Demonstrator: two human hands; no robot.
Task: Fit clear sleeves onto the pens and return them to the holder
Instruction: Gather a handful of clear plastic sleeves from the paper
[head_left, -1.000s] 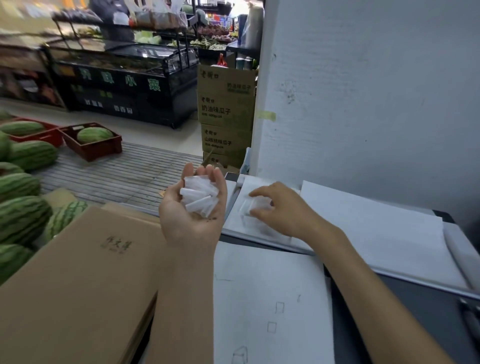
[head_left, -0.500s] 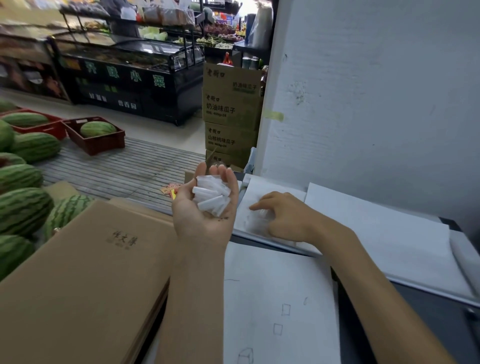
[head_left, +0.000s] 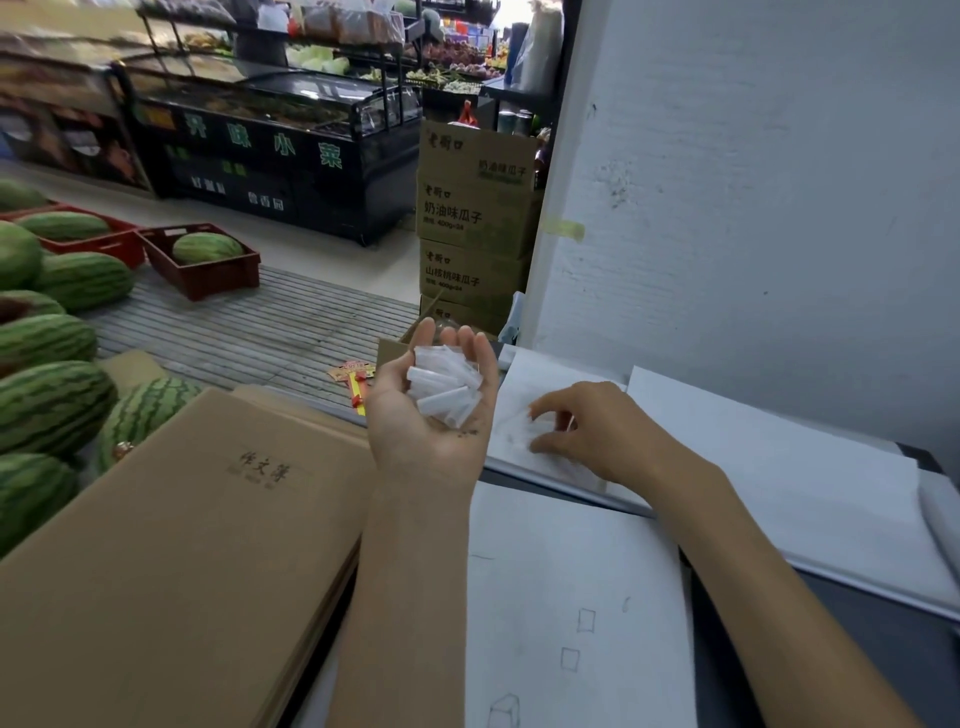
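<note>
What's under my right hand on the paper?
A few blurred clear sleeves lie on the white paper beneath the right hand's curled fingers. The palm covers any others, and whether one is pinched cannot be told.

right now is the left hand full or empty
Full: the left hand lies palm up with a pile of clear sleeves resting across its palm and fingers.

Clear sleeves (head_left: 444, 387) in upturned left hand (head_left: 415, 439)

One view only: wide-angle head cam, looks fwd & down over the table (head_left: 878, 670), close above left hand (head_left: 431, 415) & right hand (head_left: 592, 431); shop floor (head_left: 332, 249) past its left edge.
</note>
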